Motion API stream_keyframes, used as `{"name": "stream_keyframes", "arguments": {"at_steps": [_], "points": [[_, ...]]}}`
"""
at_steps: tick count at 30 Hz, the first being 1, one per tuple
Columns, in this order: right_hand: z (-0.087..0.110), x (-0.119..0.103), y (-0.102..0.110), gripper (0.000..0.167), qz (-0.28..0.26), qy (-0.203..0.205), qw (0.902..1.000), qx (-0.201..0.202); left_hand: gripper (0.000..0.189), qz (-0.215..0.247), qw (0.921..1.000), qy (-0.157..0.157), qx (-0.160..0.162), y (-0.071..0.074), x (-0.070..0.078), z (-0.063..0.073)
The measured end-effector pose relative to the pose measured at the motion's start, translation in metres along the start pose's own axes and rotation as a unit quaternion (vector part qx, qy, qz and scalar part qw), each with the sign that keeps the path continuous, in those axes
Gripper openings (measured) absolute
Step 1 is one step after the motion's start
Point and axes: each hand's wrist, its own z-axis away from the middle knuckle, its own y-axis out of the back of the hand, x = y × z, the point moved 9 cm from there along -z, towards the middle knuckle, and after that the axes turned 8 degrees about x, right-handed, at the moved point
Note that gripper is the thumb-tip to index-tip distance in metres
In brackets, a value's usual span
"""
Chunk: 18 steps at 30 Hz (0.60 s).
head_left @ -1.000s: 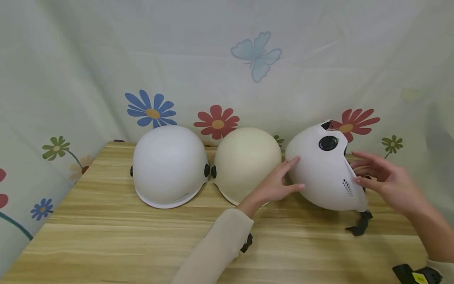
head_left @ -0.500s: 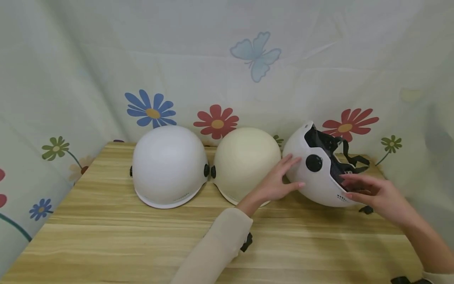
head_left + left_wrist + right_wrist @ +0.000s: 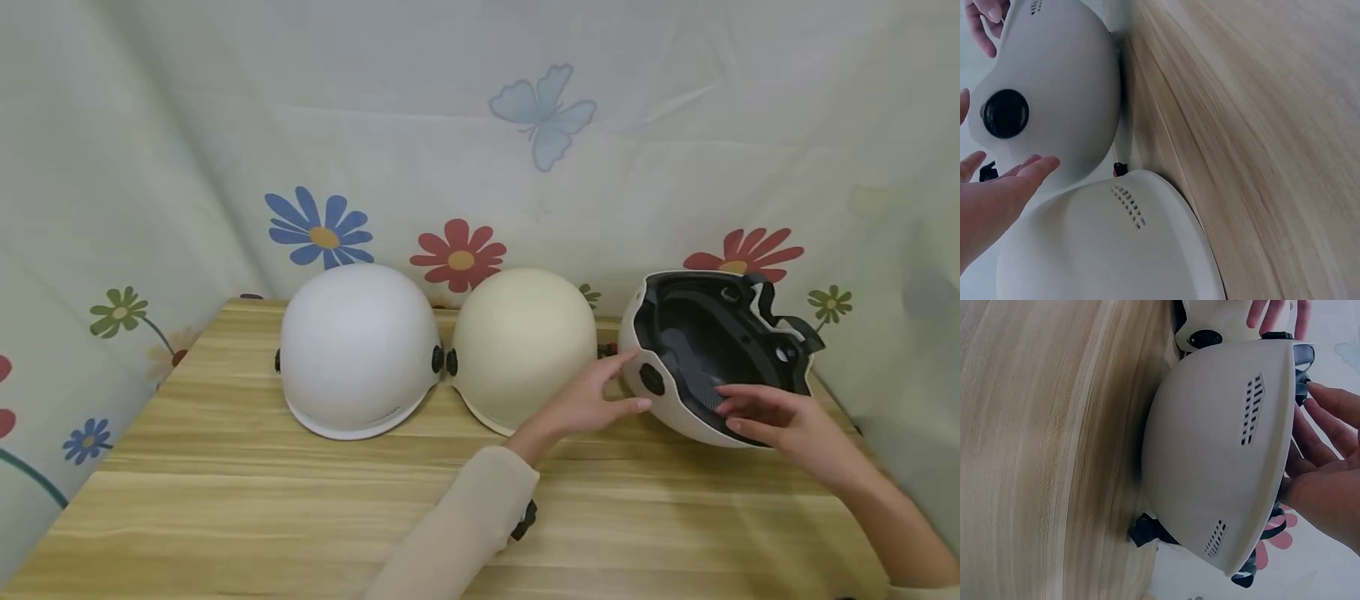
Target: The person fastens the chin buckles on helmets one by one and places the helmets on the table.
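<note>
An off-white helmet [image 3: 678, 412] lies opening up at the right of the row, its black lining [image 3: 712, 333] and chin strap in sight. My left hand [image 3: 588, 404] is beside its left side, fingers extended near the shell by the round black knob [image 3: 1005, 114]; whether they touch is unclear. Over the near rim is my right hand [image 3: 795, 433], fingers loosely bent at the opening, without a visible pinch on the rim. In the right wrist view this hand [image 3: 1329, 469] stands along the rim, some fingertips hidden behind it.
A cream helmet [image 3: 517, 342] sits dome up in the middle, close to the left hand. Left of it stands a white helmet [image 3: 356, 350], also dome up. All are on a wooden table [image 3: 285, 517] before a flower-printed curtain [image 3: 420, 150].
The right-hand helmet has rolled over so its opening, earlier facing right and away, now points up. My right hand has moved slightly left and down; the left hand has barely moved.
</note>
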Motion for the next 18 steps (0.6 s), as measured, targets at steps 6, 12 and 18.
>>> {"name": "stream_keyframes", "arguments": {"at_steps": [6, 12, 18], "points": [[0.0, 0.0, -0.002, 0.035, -0.016, -0.01, 0.9998, -0.012, 0.065, -0.025, 0.9989, 0.002, 0.039, 0.003, 0.007, -0.002], [0.0, -0.003, -0.002, 0.036, -0.024, -0.007, 0.9996, -0.016, 0.062, -0.045, 0.9964, 0.017, 0.069, 0.005, 0.011, -0.006], [0.0, 0.0, 0.008, 0.034, -0.014, -0.021, 0.9997, -0.007, 0.062, -0.072, 0.9944, 0.032, 0.071, 0.002, 0.011, -0.008]]}}
